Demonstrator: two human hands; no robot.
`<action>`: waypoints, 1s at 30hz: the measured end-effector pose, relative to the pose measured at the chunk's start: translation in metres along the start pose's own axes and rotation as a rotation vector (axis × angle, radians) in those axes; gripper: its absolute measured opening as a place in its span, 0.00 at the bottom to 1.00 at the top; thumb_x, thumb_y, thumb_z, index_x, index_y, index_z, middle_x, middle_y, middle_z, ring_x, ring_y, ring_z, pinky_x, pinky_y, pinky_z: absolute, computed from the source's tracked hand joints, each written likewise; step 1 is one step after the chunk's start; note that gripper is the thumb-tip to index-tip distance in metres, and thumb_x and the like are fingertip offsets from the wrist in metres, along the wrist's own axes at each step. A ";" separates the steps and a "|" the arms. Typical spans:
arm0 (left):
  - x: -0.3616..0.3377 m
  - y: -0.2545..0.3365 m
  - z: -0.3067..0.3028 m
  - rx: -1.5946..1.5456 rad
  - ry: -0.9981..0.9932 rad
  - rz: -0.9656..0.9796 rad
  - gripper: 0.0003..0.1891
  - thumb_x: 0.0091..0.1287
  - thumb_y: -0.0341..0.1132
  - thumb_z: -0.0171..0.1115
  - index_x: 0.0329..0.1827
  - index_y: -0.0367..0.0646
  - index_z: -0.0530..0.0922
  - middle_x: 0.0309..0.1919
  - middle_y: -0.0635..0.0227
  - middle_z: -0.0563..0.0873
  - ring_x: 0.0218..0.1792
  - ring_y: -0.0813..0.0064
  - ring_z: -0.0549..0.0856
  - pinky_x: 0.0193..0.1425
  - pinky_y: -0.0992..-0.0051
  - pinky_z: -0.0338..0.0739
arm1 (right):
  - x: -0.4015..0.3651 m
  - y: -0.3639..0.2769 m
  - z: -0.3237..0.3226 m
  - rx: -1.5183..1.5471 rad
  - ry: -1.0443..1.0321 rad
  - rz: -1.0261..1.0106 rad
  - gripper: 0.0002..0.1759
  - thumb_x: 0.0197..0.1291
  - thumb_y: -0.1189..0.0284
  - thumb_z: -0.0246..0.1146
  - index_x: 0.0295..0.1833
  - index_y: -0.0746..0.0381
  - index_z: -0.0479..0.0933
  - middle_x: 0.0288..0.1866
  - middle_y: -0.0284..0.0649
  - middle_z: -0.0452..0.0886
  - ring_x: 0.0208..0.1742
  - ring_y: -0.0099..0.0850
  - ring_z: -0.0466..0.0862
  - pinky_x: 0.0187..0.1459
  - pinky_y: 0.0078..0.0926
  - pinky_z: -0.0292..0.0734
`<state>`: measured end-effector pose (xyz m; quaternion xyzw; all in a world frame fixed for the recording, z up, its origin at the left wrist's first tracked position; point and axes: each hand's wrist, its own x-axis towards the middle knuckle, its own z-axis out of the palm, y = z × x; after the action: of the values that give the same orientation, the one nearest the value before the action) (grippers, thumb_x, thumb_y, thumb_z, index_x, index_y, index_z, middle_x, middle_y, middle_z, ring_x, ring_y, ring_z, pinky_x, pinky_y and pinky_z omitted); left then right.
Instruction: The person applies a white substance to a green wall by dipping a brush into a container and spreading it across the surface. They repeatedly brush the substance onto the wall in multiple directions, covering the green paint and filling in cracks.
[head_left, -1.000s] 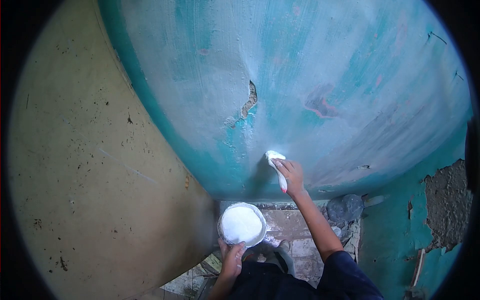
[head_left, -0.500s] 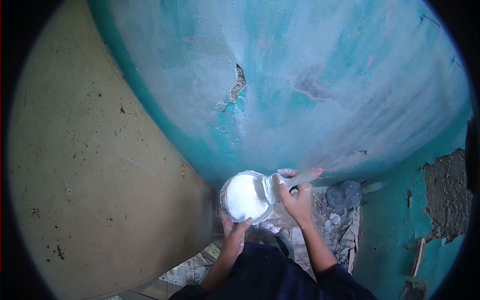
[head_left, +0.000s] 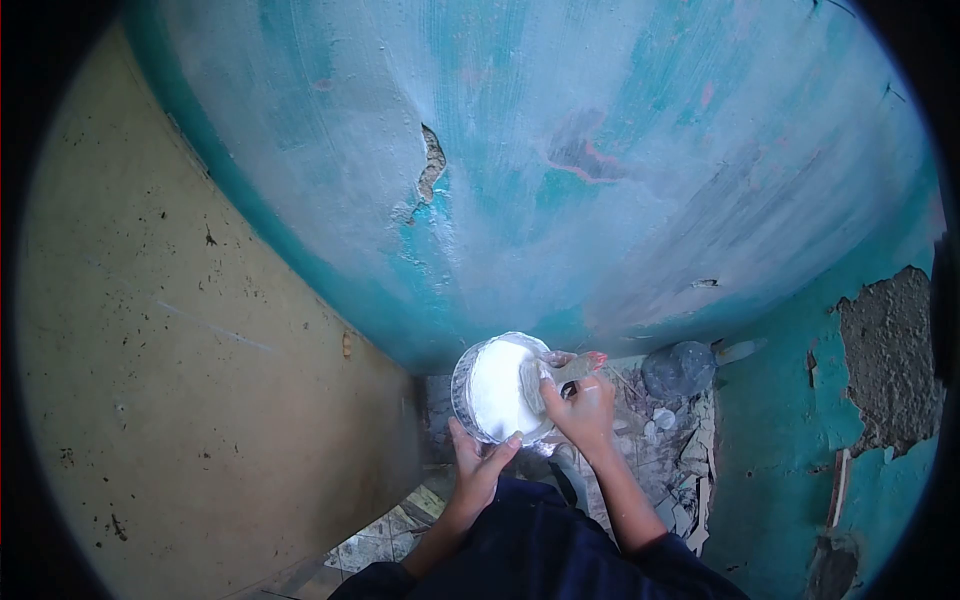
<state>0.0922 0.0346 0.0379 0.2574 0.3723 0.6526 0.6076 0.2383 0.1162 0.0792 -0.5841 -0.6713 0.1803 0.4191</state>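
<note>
A round tub (head_left: 463,392) of white paste (head_left: 499,390) is held low in front of me. My left hand (head_left: 480,468) grips its near rim, with the thumb on the edge. Over the tub's right side, my right hand (head_left: 585,408) is closed on a putty knife (head_left: 580,370) with a pinkish-red handle end. The knife's wide blade lies at the paste, partly hidden by my fingers. The blue-green wall (head_left: 500,230) rises just beyond the tub.
A tan panel (head_left: 200,350) fills the left. At the right stands a green wall (head_left: 770,460) with a bare rough patch. A grey container (head_left: 680,370) sits on the floor near the corner, beside rubble (head_left: 690,440) and broken pieces.
The tub and both hands sit slightly further right in view, while the wall has shifted left. The knife blade has moved from the tub's right rim in over the paste.
</note>
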 end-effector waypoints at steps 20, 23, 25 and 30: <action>0.010 -0.004 0.015 0.023 -0.063 -0.088 0.39 0.60 0.17 0.64 0.70 0.34 0.48 0.64 0.53 0.69 0.65 0.67 0.73 0.69 0.67 0.71 | -0.014 0.071 0.001 1.103 0.339 0.624 0.13 0.73 0.70 0.56 0.55 0.67 0.75 0.48 0.37 0.81 0.48 0.23 0.81 0.51 0.25 0.77; 0.011 -0.006 0.012 0.027 -0.055 -0.112 0.38 0.60 0.16 0.64 0.68 0.35 0.50 0.63 0.53 0.69 0.65 0.67 0.73 0.69 0.67 0.71 | -0.013 0.073 0.002 1.078 0.340 0.617 0.12 0.74 0.69 0.55 0.54 0.66 0.75 0.47 0.36 0.81 0.47 0.23 0.81 0.51 0.25 0.77; 0.011 -0.006 0.012 0.036 -0.065 -0.109 0.38 0.60 0.16 0.65 0.68 0.35 0.50 0.64 0.53 0.68 0.65 0.67 0.73 0.69 0.67 0.71 | -0.010 0.073 0.002 1.048 0.355 0.639 0.12 0.74 0.69 0.56 0.53 0.66 0.75 0.47 0.36 0.81 0.47 0.22 0.81 0.51 0.24 0.77; 0.011 -0.009 0.002 0.051 -0.081 -0.135 0.37 0.59 0.16 0.64 0.67 0.36 0.51 0.64 0.53 0.67 0.66 0.67 0.72 0.69 0.67 0.70 | -0.002 0.084 0.004 0.974 0.365 0.648 0.13 0.73 0.68 0.57 0.53 0.67 0.75 0.47 0.37 0.81 0.47 0.24 0.81 0.51 0.26 0.77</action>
<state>0.0976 0.0455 0.0310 0.2731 0.3805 0.5896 0.6580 0.2882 0.1365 0.0150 -0.5213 -0.2173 0.4819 0.6700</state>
